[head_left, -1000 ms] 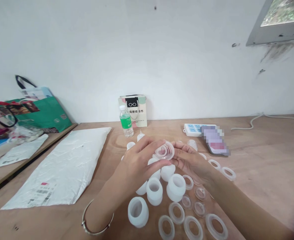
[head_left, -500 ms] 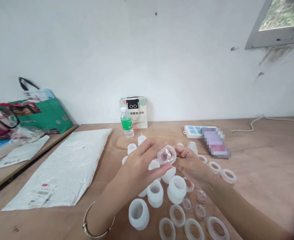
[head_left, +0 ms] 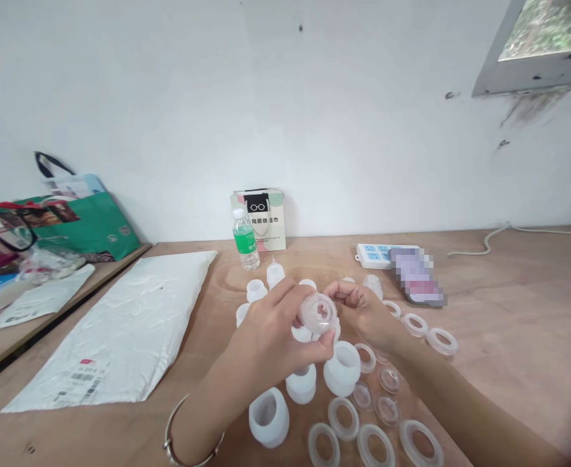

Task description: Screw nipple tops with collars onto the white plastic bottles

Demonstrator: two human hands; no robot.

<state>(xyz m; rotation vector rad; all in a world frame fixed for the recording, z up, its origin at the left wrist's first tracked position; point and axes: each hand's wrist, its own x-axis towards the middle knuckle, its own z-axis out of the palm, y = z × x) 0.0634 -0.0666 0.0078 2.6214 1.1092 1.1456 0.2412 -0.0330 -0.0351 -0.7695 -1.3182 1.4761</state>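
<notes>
My left hand (head_left: pixel 282 327) grips a clear round cap-like piece (head_left: pixel 315 323) between thumb and fingers, its circular face turned toward me. Close against the right edge of this piece is my right hand (head_left: pixel 365 316), its fingers curled; whether they pinch anything is hidden. Under and in front of the hands stand several white, hollow, jar-shaped pieces, among them a wide-mouthed one (head_left: pixel 342 370) and a tilted one (head_left: pixel 269 418). Translucent flat rings (head_left: pixel 343 419) lie to the right of them, along with small clear discs (head_left: pixel 388 410). A white piece with a pointed tip (head_left: pixel 275 275) stands behind my left hand.
A water bottle (head_left: pixel 246 241) and a paper bag (head_left: pixel 275 227) stand by the wall. A white plastic mailer (head_left: pixel 120 324) lies left, beyond it a green bag (head_left: pixel 105 224). Right of the hands are a power strip (head_left: pixel 373 255) and a phone (head_left: pixel 416 275).
The clear round piece has moved slightly left and down in my left hand, its face turned more toward me. My right fingers have shifted a little left, along its upper edge.
</notes>
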